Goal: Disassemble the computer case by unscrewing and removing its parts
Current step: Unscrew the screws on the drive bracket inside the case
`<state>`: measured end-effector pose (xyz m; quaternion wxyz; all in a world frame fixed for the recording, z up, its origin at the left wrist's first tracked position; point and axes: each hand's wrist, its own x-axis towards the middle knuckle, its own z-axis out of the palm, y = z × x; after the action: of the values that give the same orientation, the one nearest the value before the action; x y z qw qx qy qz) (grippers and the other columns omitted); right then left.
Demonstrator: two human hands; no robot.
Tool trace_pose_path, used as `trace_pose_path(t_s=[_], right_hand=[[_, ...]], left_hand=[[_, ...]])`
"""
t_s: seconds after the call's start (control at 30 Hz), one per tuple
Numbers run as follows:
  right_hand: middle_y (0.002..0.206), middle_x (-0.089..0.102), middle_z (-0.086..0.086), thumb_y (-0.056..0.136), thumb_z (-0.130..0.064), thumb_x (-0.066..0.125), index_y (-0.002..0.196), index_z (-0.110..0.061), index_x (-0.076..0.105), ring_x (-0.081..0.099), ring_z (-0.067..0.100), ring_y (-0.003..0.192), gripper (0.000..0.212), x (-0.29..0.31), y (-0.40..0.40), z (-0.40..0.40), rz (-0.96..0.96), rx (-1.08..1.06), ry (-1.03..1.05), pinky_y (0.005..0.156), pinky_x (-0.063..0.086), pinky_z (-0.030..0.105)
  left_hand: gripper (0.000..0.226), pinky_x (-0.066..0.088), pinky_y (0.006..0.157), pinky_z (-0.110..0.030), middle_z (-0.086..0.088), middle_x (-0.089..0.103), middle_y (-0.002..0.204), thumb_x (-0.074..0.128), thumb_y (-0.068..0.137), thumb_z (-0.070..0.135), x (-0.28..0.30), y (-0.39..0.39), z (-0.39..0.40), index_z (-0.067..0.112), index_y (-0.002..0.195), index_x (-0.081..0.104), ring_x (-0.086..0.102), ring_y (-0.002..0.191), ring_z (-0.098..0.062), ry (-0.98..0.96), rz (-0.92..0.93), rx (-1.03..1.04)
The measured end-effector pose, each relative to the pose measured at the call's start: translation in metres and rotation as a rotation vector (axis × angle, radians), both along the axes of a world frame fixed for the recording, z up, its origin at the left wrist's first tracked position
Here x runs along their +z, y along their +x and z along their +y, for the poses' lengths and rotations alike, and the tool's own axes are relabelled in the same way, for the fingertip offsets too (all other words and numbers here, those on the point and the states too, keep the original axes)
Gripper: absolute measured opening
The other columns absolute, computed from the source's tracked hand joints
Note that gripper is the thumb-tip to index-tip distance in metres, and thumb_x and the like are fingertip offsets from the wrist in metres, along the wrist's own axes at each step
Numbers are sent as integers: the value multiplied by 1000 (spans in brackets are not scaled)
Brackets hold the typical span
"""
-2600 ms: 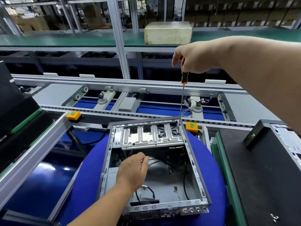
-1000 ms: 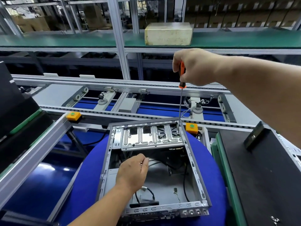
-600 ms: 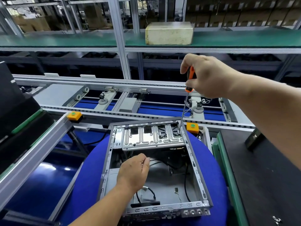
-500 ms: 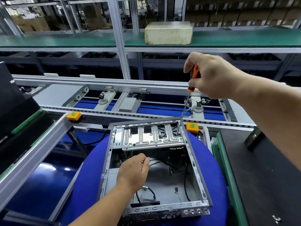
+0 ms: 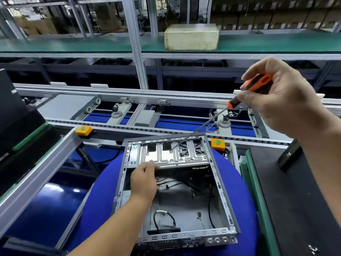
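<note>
An open grey computer case (image 5: 224,193) lies on a round blue turntable (image 5: 103,193). A ribbed silver drive bracket (image 5: 166,156) spans its far end, and loose black cables (image 5: 184,183) lie inside. My left hand (image 5: 144,180) reaches into the case, its fingers at the bracket's near edge; whether they grip it is hidden. My right hand (image 5: 282,100) holds an orange-and-black screwdriver (image 5: 245,93) up at the right. Its long shaft slants down-left, with the tip over the middle of the bracket.
A conveyor line with rollers (image 5: 147,111) runs behind the case, with two orange stops (image 5: 84,130) at its near rail. A black mat on a green-edged table (image 5: 295,200) lies to the right. A beige box (image 5: 191,36) sits on the green shelf.
My right hand swung right with the screwdriver, and its tip left the bracket's far right corner for the middle. My left hand slid forward to the bracket's near edge.
</note>
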<state>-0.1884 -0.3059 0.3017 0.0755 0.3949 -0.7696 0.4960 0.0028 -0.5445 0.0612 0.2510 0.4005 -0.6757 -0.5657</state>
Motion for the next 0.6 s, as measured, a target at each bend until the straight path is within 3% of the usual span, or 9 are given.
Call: trace_pose_path(t_s=[0.1,0.2,0.33,0.5,0.6], right_hand=[[96,71,12,85,-15,81,97,-37,63,69,34,82,31,-14,7,8,-143,82,-142,81,61,49],[97,71,16,80,-20,81,95,-38,64,70,21,80,29,-27,14,14,-288,122,-235,73,63,33],[92,72,5,84,-14,80,94,-37,64,70,17,79,30,-50,10,21,-334,93,-216,69,60,25],[91,72,3,82,-14,80,96,-35,65,71,16,80,29,-70,8,32,-401,46,-226,69,60,25],[94,71,10,85,-10,78,96,-34,65,72,19,79,30,-76,7,38,-438,18,-234,67,60,26]], left_hand=[[49,33,52,-30,5,38,58,42,110,48,10,-9,-6,6,107,68,34,50,-12,663,157,99],[63,30,49,-29,-2,48,68,37,107,61,16,-10,-8,6,112,68,40,53,-14,959,238,26],[63,29,48,-29,-6,56,73,39,105,60,20,-10,-5,5,113,69,45,56,-16,1022,326,-101],[26,25,46,-26,-2,49,66,47,103,23,30,-11,2,5,109,65,37,51,-14,948,318,-142],[21,22,45,-25,-2,44,63,45,106,11,28,-9,5,2,112,63,34,48,-12,868,289,-120]])
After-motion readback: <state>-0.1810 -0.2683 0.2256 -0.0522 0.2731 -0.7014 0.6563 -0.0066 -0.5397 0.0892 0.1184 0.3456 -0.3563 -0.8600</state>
